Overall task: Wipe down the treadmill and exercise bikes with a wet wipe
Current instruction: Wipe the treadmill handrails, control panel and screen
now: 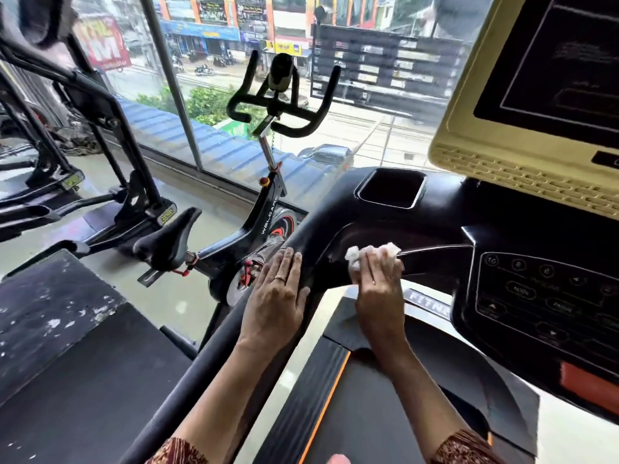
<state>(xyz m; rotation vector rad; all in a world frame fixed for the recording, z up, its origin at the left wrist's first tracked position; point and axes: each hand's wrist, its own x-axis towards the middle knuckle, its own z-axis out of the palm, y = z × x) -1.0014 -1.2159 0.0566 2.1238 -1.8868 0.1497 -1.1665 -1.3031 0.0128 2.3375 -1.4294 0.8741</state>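
I stand on a black treadmill (445, 226) whose console curves down into a left handrail (204, 356). My right hand (378, 286) is closed around a crumpled white wet wipe (365, 254) and presses it against the inner curve of the console, beside the metal grip bar (435, 249). My left hand (276, 296) lies flat, fingers together, on top of the handrail where it meets the console; a ring shows on one finger. A black exercise bike (268, 209) with a red flywheel stands just left of the treadmill.
A button panel (549, 296) and a cream-framed screen (542, 95) fill the right side. A cup recess (390, 189) sits in the console top. The treadmill belt (385, 413) runs below. An elliptical machine (100, 162) stands at the left before a floor-to-ceiling window.
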